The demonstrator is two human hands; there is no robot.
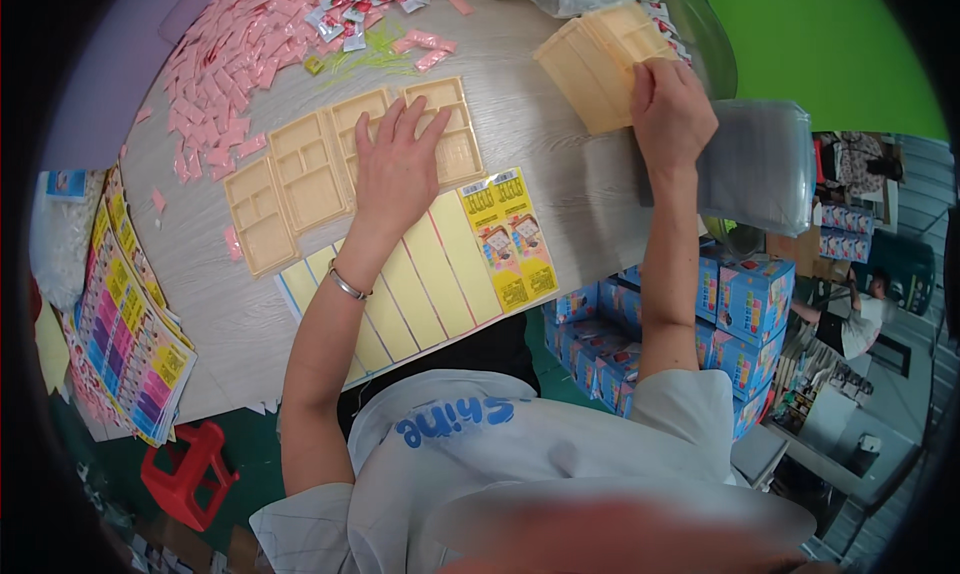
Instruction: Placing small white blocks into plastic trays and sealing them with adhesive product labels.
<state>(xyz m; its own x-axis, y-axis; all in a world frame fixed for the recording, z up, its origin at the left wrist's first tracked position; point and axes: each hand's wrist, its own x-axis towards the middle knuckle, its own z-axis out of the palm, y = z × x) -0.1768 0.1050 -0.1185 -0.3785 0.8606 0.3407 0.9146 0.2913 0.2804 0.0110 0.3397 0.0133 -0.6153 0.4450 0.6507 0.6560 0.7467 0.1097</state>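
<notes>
Here, at the far left, a stack of bright printed sheets (135, 324) fans over the edge of a pale wood-grain table (545, 149), and a red stool (190, 474) stands on the dark floor below. Further in, a heap of pink packets (235, 49) covers the table's top left. Next comes a row of four tan trays (345, 164), laid side by side. The left hand (398, 164) lies flat on the third and fourth of them, fingers spread and loose, gripping nothing. Nearer the person, yellow cards (430, 274) lie overlapped in a row, the rightmost showing printed pictures. Further right, near the table's far edge, sits a stack of trays (590, 64); the right hand (668, 109) rests on its right end, fingers curled over the top tray's edge. Just beside it is a grey plastic bundle (765, 164). Below the table's right edge stand blue boxes (740, 304). At the far right, past a green wall (830, 34), another person (860, 314) sits among shelves.
</notes>
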